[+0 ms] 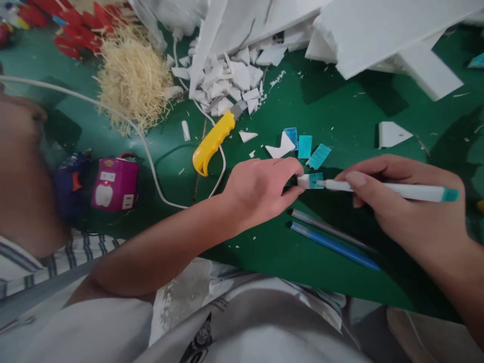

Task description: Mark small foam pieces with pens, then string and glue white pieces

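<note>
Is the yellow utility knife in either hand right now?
No: the yellow utility knife lies on the green mat, while the right hand holds a marker.

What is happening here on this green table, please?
A person is colouring a small white foam piece teal with a marker. The left hand pinches the piece against the green table, and the right hand holds the marker with its tip on the piece. Three teal-coloured pieces lie just above. A yellow utility knife, foam scraps and two pens lie nearby.
</note>
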Demonstrator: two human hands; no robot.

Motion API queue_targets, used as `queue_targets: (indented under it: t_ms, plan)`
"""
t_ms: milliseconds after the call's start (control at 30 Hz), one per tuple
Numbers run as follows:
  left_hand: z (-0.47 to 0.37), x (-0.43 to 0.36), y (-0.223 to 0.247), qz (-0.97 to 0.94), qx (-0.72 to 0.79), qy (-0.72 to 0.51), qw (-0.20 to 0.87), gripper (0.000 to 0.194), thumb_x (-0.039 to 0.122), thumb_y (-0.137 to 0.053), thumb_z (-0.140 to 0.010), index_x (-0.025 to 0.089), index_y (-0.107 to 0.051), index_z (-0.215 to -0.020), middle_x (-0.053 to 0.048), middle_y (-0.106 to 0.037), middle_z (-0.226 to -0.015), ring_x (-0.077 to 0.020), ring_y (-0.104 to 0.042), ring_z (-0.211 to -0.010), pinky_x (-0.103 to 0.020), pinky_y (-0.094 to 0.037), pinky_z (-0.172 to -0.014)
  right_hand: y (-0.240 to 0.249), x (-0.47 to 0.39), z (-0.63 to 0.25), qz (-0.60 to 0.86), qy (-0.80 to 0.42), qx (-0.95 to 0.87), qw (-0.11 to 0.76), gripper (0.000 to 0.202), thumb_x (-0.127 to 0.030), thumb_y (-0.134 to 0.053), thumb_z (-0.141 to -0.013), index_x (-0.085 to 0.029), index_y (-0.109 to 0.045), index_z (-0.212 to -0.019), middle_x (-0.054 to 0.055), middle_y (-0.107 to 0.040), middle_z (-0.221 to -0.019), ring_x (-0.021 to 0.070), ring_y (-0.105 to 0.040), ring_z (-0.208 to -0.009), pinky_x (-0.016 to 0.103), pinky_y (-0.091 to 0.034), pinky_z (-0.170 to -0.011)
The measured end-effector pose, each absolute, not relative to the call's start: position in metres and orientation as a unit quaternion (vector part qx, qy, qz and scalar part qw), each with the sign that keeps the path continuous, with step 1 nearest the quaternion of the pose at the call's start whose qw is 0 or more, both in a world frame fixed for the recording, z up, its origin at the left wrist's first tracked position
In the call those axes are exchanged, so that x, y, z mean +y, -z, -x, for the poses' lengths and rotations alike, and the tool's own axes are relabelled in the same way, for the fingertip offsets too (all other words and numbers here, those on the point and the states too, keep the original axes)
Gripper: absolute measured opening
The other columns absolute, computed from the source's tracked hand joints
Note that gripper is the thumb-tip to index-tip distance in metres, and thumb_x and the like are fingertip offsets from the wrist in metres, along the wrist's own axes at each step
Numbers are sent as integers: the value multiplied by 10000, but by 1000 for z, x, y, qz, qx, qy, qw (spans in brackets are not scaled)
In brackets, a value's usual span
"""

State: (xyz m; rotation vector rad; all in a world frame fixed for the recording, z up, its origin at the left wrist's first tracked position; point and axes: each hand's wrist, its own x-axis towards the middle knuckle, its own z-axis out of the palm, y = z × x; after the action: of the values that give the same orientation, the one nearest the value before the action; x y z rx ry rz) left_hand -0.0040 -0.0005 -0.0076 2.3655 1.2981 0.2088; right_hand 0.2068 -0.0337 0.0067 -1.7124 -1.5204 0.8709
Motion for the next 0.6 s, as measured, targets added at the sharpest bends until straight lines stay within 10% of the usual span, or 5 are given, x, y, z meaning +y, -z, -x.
queue_targets:
  t_ms: [600]
  plan:
    - [5, 2, 6, -861, 463, -54, 203, 199, 380, -680, -905, 259, -760, -1042, 72, -541, -552, -125, -551, -539, -261, -330, -566, -9, -34, -208, 673, -357, -557, 331, 268, -382, -708, -787, -204, -713, -587, 19, -648, -530, 105, -532, -465, 232, -371, -411]
